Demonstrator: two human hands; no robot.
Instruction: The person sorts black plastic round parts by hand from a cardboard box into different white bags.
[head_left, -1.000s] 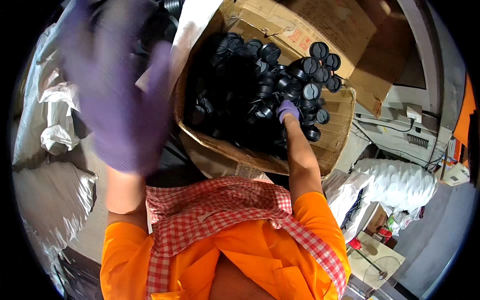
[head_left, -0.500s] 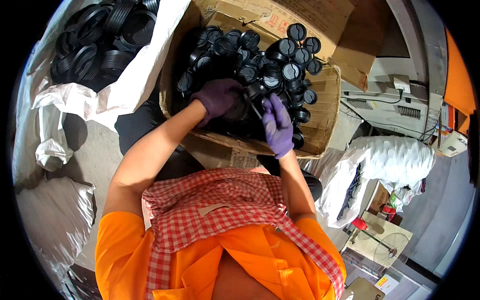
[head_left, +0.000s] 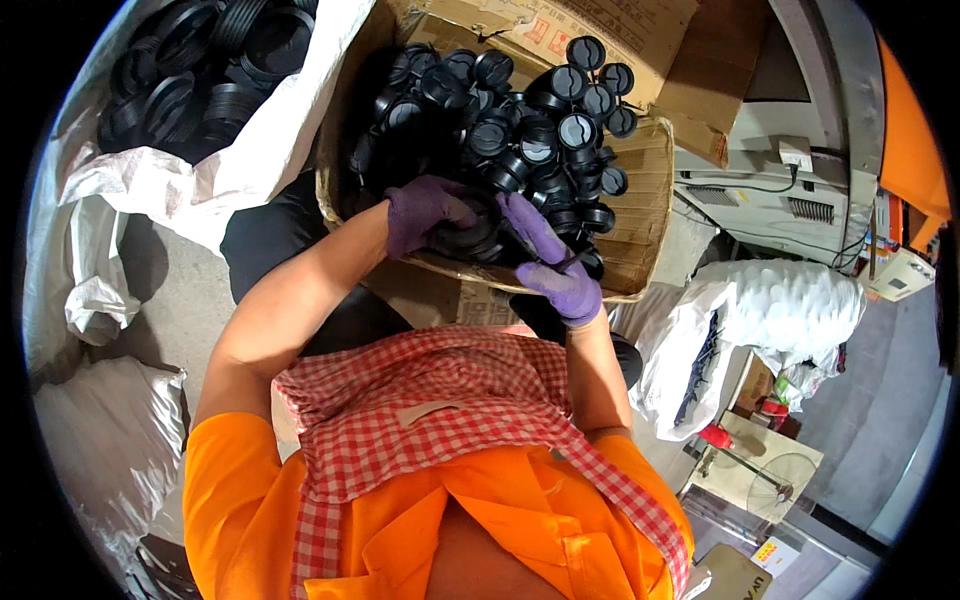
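My left hand [head_left: 425, 212], in a purple glove, is closed around a black round lid [head_left: 468, 232] near the front edge of a cardboard box. My right hand [head_left: 558, 270], also gloved in purple, is at the lid's right side, its long fingers pointing up toward the lid. Between its thumb and fingers lies a thin dark strip [head_left: 576, 259]; shadow hides whether this joins the lid. Just beyond both hands, many black caps with grey-lit round tops [head_left: 537, 142] are heaped in the box.
The worn cardboard box [head_left: 640, 205] has raised flaps at the back. At upper left, a white sack [head_left: 255, 180] holds black ring-shaped lids [head_left: 275, 45]. White bags [head_left: 780, 310] and a fan [head_left: 783, 480] stand to the right; another white sack [head_left: 110, 430] lies at lower left.
Both hands have come nearer to me, bringing the round lid toward the box's front edge. My right hand has turned, its thumb now apart from the fingers. The view has shifted slightly.
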